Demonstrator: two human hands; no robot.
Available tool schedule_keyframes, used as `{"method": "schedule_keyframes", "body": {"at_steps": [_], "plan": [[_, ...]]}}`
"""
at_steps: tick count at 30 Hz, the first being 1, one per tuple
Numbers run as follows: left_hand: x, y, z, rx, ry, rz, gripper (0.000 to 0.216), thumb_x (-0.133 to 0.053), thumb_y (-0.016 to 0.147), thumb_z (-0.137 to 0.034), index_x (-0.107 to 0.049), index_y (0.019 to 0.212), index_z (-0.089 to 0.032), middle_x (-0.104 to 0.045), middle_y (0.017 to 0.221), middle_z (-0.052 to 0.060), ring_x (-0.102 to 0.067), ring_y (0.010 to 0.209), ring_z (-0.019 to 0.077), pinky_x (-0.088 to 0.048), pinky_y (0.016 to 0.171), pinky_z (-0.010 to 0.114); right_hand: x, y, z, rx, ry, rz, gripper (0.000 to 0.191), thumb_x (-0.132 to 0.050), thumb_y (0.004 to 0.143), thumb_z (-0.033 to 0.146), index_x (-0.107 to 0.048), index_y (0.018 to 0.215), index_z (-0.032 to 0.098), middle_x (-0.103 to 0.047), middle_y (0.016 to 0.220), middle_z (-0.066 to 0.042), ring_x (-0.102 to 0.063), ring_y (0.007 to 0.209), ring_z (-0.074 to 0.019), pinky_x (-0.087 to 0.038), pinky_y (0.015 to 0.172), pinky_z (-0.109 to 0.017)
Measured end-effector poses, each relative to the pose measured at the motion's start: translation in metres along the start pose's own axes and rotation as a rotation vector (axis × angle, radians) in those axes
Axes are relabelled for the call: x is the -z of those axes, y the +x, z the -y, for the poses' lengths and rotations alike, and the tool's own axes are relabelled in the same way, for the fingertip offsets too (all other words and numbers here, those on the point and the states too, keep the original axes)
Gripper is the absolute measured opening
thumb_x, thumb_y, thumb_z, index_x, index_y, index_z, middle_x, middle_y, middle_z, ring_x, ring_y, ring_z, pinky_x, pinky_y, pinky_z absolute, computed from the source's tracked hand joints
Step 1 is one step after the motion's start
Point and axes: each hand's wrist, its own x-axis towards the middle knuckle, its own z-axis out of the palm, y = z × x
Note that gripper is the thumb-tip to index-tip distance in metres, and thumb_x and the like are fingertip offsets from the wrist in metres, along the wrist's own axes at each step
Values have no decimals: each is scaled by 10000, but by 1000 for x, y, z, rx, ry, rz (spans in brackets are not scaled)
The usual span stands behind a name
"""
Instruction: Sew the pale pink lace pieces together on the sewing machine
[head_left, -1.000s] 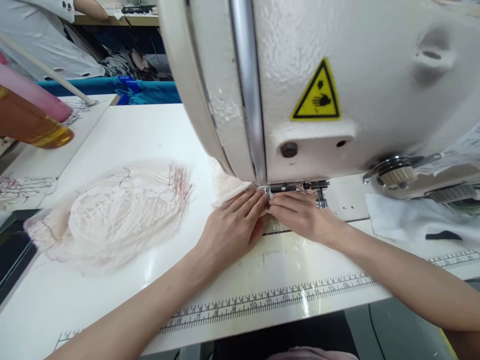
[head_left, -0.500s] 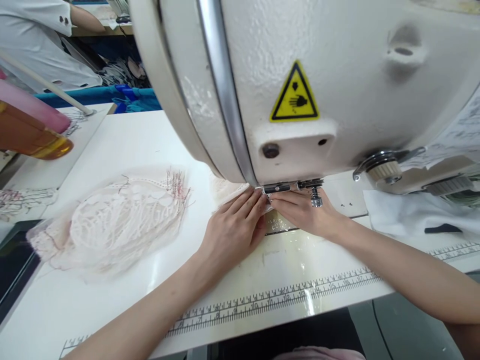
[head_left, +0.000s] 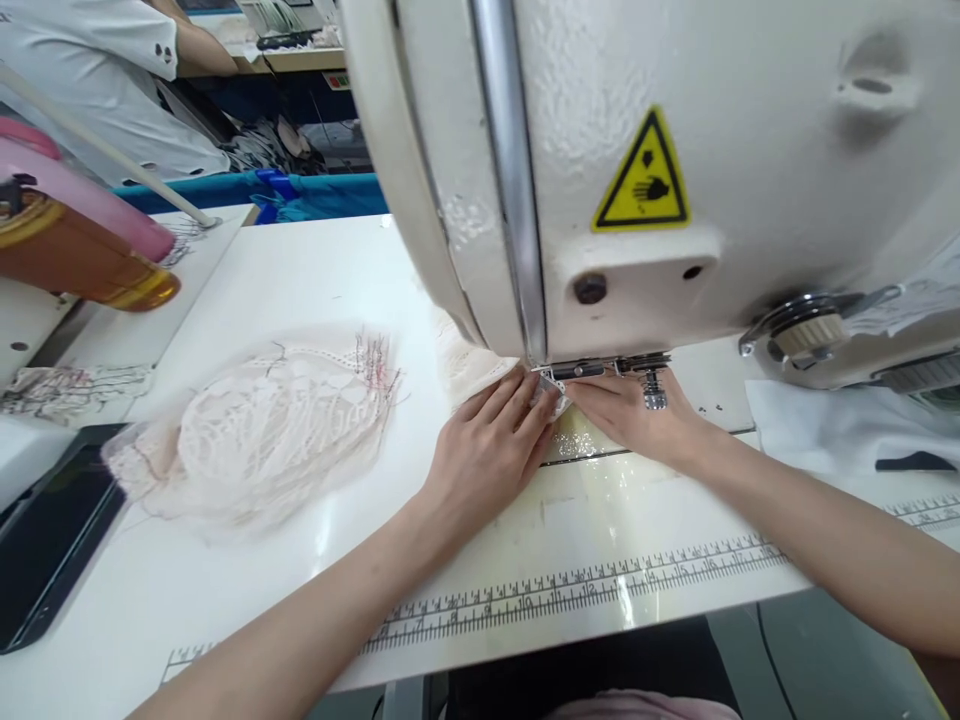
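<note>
- Near edge: ruler scale (head_left: 577, 592) ran along the white counter (head_left: 300, 610), partly under both forearms.
- Left hand (head_left: 487, 440): palm down, fingers extended and nearly together, tips on the pale lace fabric (head_left: 474, 372). Thumb mostly hidden, couldn't tell if it pinched.
- Right hand (head_left: 637, 410): fingers extended and close together, partly behind the metal fitting (head_left: 589, 370). Tips by the fabric's edge; grip couldn't be told.
- That fabric lay on the counter at the sewing area, partly under the left fingers and the head of the sewing machine (head_left: 720, 60).
- Black flat device (head_left: 56, 530): left side of counter.
- Second lace piece (head_left: 277, 430): well left of the hands, loose dark and red threads at its right end.
- White cloth (head_left: 825, 430): right of the right hand, beyond the forearm.
- Yellow warning label (head_left: 643, 175) on the machine head.
- Amber bottle (head_left: 82, 245) and pink bottle (head_left: 112, 200): tilted in view, far left.
- Back left: another person's white sleeve (head_left: 142, 45).
</note>
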Motion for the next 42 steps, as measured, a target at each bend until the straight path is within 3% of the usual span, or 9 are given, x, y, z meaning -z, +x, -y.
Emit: {"method": "schedule_keyframes", "body": {"at_steps": [6,10,15,22,29,33,42], "plan": [[3,-2,3,-130,-108,12,241,-489,921,-119,-616,1126,-109,-625,1240,92,-573,1182,208,-500,1024,364,-6,-5,-6,109,-121,-20,213,-459,899,142,-646,869,238,-671,826,4,-598,764,-164,-382,634,-329],[5,-1,5,-97,-139,18,208,-458,934,-145,-637,1037,-124,-664,1179,85,-612,1127,194,-516,1006,358,-10,-8,-2,160,-246,-112,202,-498,858,104,-637,933,229,-701,951,24,-596,700,-138,-376,609,-326],[5,-1,8,-44,-125,-6,193,-447,922,-130,-639,925,-141,-696,1111,78,-641,1079,190,-529,984,348,-4,-6,3,256,-210,20,271,-450,849,11,-634,933,192,-683,1025,-16,-606,831,-144,-434,686,-303],[4,-2,12,-19,-89,-12,231,-421,904,-115,-624,1014,-107,-688,1125,107,-645,1073,217,-550,949,364,-5,-5,11,221,-101,17,212,-465,896,62,-604,951,212,-676,961,0,-589,905,-129,-434,766,-277],[4,1,13,-20,-127,-70,228,-451,895,-117,-607,1048,-56,-673,1147,140,-631,1098,232,-555,932,357,-14,-8,14,286,-242,-62,206,-503,855,42,-579,951,208,-662,920,48,-577,885,-108,-385,680,-271],[3,-1,16,-89,-118,-21,293,-441,921,-152,-601,1154,-72,-641,1214,116,-612,1130,232,-522,989,398,-14,-11,15,277,-241,-60,234,-488,845,12,-592,936,201,-667,939,47,-576,913,-108,-407,727,-269],[2,-7,17,-86,-61,15,326,-409,940,-180,-621,1165,-79,-628,1225,97,-618,1117,236,-570,905,394,-8,-9,18,274,-204,-21,264,-471,863,9,-625,920,215,-684,921,41,-586,933,-114,-418,740,-267]]}}
